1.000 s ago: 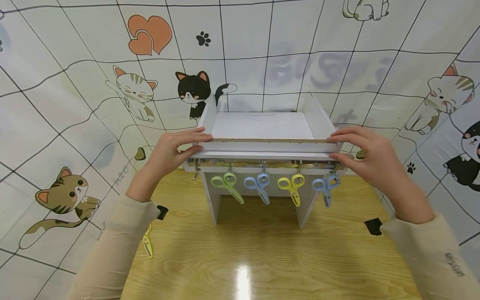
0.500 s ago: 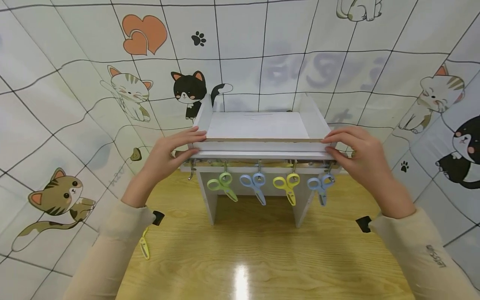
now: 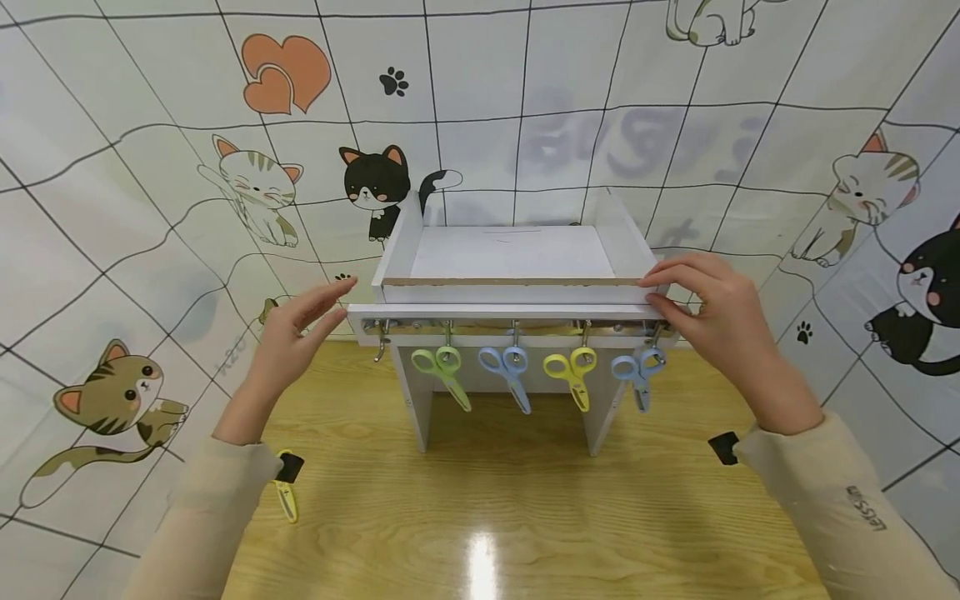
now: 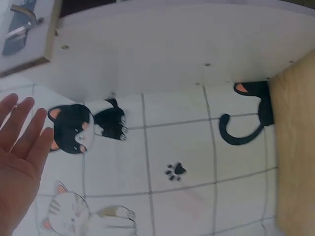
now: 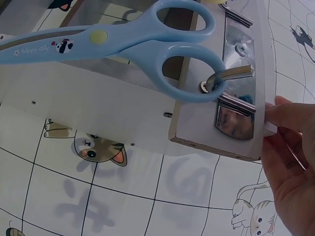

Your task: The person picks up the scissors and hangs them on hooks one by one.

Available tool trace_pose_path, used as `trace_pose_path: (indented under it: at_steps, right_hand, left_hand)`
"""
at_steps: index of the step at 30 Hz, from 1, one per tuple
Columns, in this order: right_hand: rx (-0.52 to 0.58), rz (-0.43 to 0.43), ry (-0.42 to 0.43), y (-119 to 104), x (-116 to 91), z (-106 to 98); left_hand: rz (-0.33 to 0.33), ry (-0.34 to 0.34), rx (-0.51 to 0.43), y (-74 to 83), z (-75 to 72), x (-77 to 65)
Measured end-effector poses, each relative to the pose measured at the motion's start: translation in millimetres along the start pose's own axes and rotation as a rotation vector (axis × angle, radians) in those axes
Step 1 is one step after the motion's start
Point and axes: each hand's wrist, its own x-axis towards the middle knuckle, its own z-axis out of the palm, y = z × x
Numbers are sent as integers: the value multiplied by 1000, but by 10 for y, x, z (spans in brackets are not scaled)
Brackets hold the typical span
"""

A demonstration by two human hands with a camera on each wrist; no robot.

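A white wooden rack (image 3: pixel 517 293) with an open tray on top stands on the table. Along its front rail hang green scissors (image 3: pixel 441 364), blue scissors (image 3: pixel 507 364), yellow scissors (image 3: pixel 572 367) and light-blue scissors (image 3: pixel 637 367), each on a metal hook. The leftmost hook (image 3: pixel 381 342) holds nothing. My right hand (image 3: pixel 712 321) grips the rack's right front corner, thumb and fingers at the tray's edge, near the light-blue scissors (image 5: pixel 142 42). Just off the left end of the rack, my left hand (image 3: pixel 288 342) is held with extended fingers, touching nothing.
Another pair of yellow scissors (image 3: pixel 287 500) lies on the wooden table (image 3: pixel 480 483) by my left sleeve, partly covered. A white cloth backdrop (image 3: pixel 495 67) with cats and grid lines rises behind the rack and at both sides.
My left hand has let go of the rack's left corner and moved away to the left. The right hand keeps its hold on the right corner. The hanging scissors stay on their hooks.
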Motion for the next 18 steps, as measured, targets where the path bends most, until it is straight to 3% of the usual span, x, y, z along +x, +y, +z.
trace_pose_path:
  at_steps: [7, 10, 14, 18]
  right_hand:
    - [-2, 7, -1, -7, 10, 9]
    - [3, 8, 1, -7, 12, 12]
    - [5, 12, 6, -3, 5, 14]
    - [8, 15, 16, 3, -1, 22]
  left_hand:
    - [-206, 4, 81, -294, -120, -352]
    - [-315, -34, 138, -399, -172, -501]
    - [-546, -194, 195, -523, -257, -683]
    - [-799, -390, 104, -770, -343, -884]
